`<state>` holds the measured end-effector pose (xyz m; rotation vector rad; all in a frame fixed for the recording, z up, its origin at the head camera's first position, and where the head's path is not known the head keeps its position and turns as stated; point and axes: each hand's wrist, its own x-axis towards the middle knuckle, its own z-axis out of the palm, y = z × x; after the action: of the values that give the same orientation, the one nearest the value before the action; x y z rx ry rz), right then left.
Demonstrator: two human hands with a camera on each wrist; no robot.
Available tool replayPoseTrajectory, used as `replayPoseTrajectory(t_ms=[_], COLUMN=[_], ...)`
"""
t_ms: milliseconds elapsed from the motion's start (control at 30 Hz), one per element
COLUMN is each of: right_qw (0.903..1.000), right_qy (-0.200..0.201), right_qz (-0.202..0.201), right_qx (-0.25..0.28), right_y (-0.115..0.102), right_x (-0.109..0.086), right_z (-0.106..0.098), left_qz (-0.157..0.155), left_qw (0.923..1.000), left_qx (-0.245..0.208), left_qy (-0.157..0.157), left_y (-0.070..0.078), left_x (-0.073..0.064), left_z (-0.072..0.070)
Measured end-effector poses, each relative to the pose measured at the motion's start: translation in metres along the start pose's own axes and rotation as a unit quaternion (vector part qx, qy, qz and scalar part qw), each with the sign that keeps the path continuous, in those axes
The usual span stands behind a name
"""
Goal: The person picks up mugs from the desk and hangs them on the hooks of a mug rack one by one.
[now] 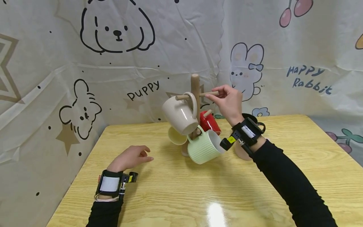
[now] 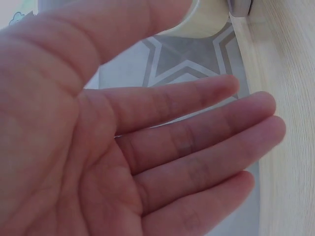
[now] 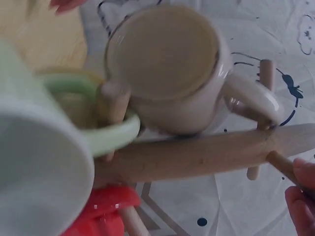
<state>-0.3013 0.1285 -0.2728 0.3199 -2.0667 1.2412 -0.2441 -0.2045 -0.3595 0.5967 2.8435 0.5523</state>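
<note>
Pinching an upper peg (image 1: 202, 94) of the mug rack (image 1: 195, 83) with thumb and fingertips: that's the right hand (image 1: 230, 102). The mug rack stands toward the table's (image 1: 161, 195) far edge, carrying a white mug (image 1: 179, 116), green mug (image 1: 202, 149), red mug (image 1: 209, 123). Over by the left edge, the left hand (image 1: 129, 158) is empty, fingers loosely extended.

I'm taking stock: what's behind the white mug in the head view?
A pale yellow cup, lower down, and the wooden post, both partly showing. The white mug covers the cup's upper part; anything else behind it is hidden.
</note>
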Motion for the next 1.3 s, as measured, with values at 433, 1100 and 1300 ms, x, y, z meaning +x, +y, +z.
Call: replayPoseTrajectory(t_ms=[433,1100,1300], right_qw=[0.9828,0.9161,0.9071], right_qy=[0.014,0.061,0.060], right_qz=[-0.154,-0.314,-0.340], right_qx=[-0.101,-0.242,-0.242], right_y=[-0.006,-0.024,-0.030], right_x=[-0.008,-0.025,-0.029], right_z=[-0.003,0.013,0.021], left_qz=[0.005,0.011,0.011], left_qw=[0.9999,0.9998,0.9997], left_qx=[0.005,0.009,0.013], left_qy=[0.015,0.015,0.020], left_y=[0.000,0.004,0.005], left_x=[0.002,0.002,0.001], left_z=[0.001,0.002,0.002])
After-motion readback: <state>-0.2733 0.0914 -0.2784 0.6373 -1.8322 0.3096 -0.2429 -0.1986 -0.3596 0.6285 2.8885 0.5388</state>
